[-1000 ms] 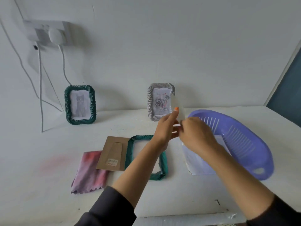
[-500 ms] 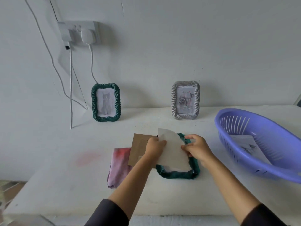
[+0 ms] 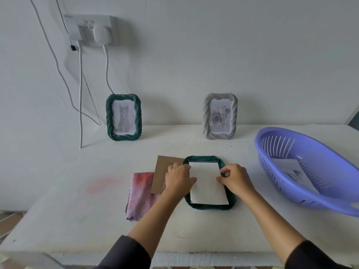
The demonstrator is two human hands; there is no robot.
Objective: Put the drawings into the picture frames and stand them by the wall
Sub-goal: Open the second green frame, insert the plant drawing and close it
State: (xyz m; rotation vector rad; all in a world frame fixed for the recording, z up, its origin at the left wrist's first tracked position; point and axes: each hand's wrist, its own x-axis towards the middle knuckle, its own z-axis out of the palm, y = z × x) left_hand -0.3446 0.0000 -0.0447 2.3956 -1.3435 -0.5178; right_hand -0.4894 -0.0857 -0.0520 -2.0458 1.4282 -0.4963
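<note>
A white sheet, blank side up (image 3: 207, 183), lies inside the dark green frame (image 3: 210, 206) that rests flat near the middle of the white table (image 3: 77, 210); the left hand (image 3: 179, 178) presses its fingers on the sheet's left edge, thumb on the paper; the right hand (image 3: 236, 179) rests on the frame's right rim with fingertips touching the sheet's right edge; neither hand pinches anything. A brown cardboard backing (image 3: 161, 171) lies just beside the frame's left side, over a pink cloth (image 3: 139, 199). By the wall stand a green frame with a cat drawing (image 3: 123, 117) and a grey frame with a rose drawing (image 3: 220, 116), well apart, bare tabletop between them. A purple basket (image 3: 310, 171) holding another drawing (image 3: 291, 169) sits tilted at the right edge.
</note>
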